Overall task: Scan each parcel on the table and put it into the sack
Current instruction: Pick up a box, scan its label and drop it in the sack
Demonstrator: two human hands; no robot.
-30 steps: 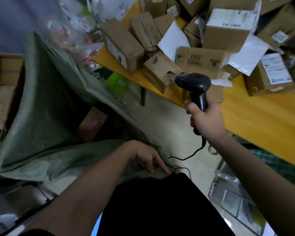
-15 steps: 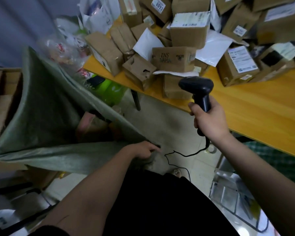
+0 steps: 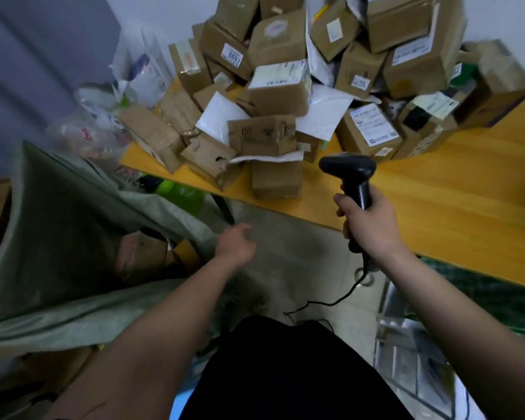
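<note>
Yellow table (image 3: 437, 207) piled with parcels (image 3: 273, 89); right hand (image 3: 367, 225) grips scanner (image 3: 350, 174) (upright); left hand (image 3: 235, 245) relaxed, empty.

Box label (image 3: 232, 55): possibly "8093", upside down.

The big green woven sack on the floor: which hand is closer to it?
Left. The left hand hangs empty just beside the green woven sack, near its open edge. The right hand is farther off by the yellow table, gripping the black handheld scanner.
</note>
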